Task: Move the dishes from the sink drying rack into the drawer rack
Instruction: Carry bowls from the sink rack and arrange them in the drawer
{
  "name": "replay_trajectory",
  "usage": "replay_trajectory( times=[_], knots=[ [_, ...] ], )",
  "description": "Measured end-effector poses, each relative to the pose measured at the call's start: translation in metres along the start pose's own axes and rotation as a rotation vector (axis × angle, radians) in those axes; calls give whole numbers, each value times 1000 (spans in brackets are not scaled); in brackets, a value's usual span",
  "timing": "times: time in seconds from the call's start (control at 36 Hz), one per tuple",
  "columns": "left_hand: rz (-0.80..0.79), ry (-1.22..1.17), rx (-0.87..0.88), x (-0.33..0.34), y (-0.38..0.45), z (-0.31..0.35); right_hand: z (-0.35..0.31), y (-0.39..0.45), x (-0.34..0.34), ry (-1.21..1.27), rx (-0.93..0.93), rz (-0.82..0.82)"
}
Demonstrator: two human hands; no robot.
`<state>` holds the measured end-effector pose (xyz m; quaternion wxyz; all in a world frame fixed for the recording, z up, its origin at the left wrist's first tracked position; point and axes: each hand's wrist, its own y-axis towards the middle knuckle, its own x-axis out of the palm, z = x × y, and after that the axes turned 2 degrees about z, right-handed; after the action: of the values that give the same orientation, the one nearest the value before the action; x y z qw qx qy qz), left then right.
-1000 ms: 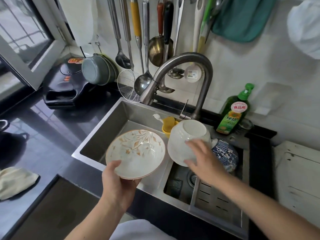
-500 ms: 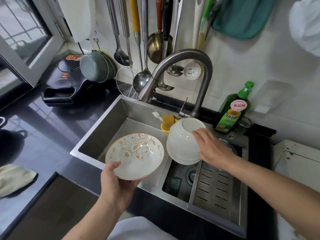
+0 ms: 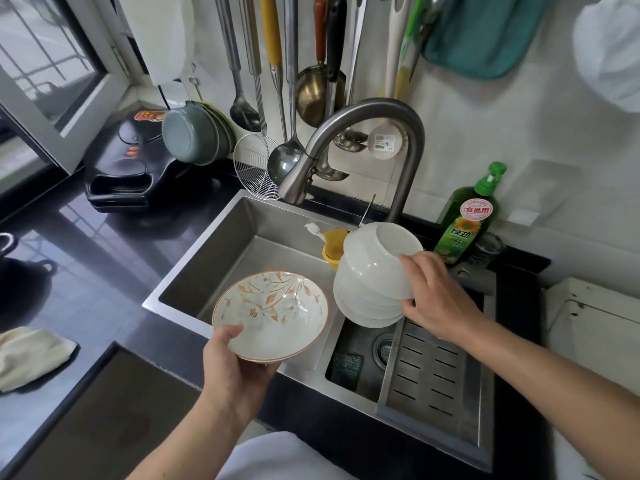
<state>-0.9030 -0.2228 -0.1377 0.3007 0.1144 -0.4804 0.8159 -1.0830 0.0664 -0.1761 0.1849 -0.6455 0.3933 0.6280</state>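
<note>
Head view: left hand (image 3: pixel 239 365) pinches the floral plate (image 3: pixel 270 315) over the sink (image 3: pixel 221 244), right hand (image 3: pixel 434 299) fingers (image 3: pixel 408 259) clamp the inverted white bowls (image 3: pixel 374 275) above the rack (image 3: pixel 433 375) — best lifted level with a firm rim grip.

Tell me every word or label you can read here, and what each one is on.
"食品用": red round sticker on the green dish soap bottle.
"绿劲": yellow sunflower label lower on that bottle.
Sticker on the hanging white spoon: too small to read.
Orange label on the black electric griddle: too blurred to read.
</note>
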Motion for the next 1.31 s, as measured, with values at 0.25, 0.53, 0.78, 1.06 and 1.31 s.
replay_trajectory(
  times=[0.25, 0.53, 0.78, 1.06, 1.31],
  knots=[
    [23, 6, -2, 0, 6, 1, -77, -4, -52, 431, 512, 420],
    [125, -75, 62, -41, 13, 37, -137, -17, -55, 1635, 1233, 385],
    [471, -204, 225, -160, -55, 48, -230, 7, 14, 1909, 1428, -547],
    [627, -378, 368, -305, -186, 33, -387, -36, 20, 1692, 1185, -859],
    [781, -498, 388, -526, -334, -24, -584, -190, 38, 1447, 833, -933]
  ],
)
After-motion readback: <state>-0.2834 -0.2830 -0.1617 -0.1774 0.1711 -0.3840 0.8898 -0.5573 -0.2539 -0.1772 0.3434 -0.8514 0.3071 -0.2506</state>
